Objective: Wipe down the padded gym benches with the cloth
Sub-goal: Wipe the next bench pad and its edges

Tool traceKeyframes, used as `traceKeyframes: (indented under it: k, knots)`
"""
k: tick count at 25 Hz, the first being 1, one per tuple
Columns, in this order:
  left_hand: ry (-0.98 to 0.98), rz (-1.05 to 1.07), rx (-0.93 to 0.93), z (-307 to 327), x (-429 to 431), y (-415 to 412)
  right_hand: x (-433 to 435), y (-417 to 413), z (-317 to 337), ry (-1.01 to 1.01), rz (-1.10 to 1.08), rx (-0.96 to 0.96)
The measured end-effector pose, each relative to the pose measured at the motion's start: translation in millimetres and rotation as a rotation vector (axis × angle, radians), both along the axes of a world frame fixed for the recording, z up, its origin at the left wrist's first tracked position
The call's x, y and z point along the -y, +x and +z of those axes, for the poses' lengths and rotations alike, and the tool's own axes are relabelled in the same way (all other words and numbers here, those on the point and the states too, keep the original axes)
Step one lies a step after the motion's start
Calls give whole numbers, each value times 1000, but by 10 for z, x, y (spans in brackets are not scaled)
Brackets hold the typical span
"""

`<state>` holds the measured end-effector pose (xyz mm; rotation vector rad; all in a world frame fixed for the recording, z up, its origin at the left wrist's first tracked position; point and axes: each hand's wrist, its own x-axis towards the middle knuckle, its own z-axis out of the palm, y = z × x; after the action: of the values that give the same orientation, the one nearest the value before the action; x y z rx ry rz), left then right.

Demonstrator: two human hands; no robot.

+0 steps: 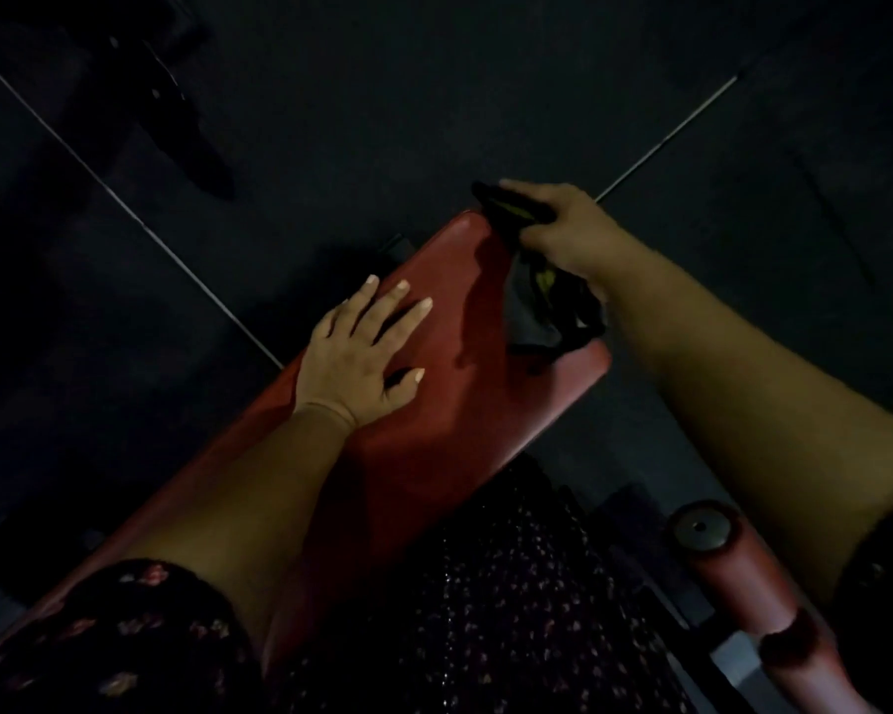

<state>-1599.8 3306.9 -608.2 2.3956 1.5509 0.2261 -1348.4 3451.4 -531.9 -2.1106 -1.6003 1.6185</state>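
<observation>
Leans over the red padded bench (429, 445), plants the left hand (357, 358) flat on the bench's top, fingers straight and spread, holding nothing, probably as a brace, and curls the right hand (563, 231) round the dark cloth (534, 309), bunched against the bench's far right edge, seemingly to wipe that end.

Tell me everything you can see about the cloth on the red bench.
The cloth is dark, grey to black, with yellow-green patches showing in its folds. It looks soft and thin, and is crumpled rather than spread flat. The right hand grips it round the middle, so one end bunches out beyond the hand and the rest hangs down onto the far right edge of the red padded bench. The dim light hides any finer detail.
</observation>
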Motion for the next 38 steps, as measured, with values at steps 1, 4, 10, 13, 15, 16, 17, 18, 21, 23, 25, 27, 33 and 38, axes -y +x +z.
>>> traceKeyframes:
  k: [1,4,10,13,15,16,17,18,21,23,25,27,33,38]
  knots:
    - [-4,4,-7,8,-8,-6,-1,-64,-1,63,122,72]
    - [-38,21,-12,24,-21,-22,401,256,-50,60,279,125]
    - [-59,22,-20,26,-24,-9,1096,756,5,25,250,328]
    - [-67,19,-22,18,-36,-22,640,424,-55,84,223,292]
    - [-70,22,-27,26,-24,-15,576,310,-47,101,208,283]
    - [-70,19,-26,29,-23,-10,684,322,-16,115,222,312]
    - [-72,10,-23,24,-34,-16,877,369,16,142,223,360]
    - [-73,6,-22,20,-40,-24,1118,418,48,175,194,409]
    - [-89,23,-35,33,-17,-7,1849,476,104,205,-141,375]
    - [-106,18,-46,47,-19,-23,2077,437,65,164,-569,66]
    - [-136,-8,-60,48,-26,-29,2044,406,18,143,-860,-173]
    - [-136,-44,-88,59,-10,-26,1977,376,-139,157,-964,-160]
    - [-23,-323,-177,197,28,39,2863,-548,-376,139,-1045,-94]
    - [39,-545,-214,184,529,-58,3156,-913,-541,105,-1110,-180]
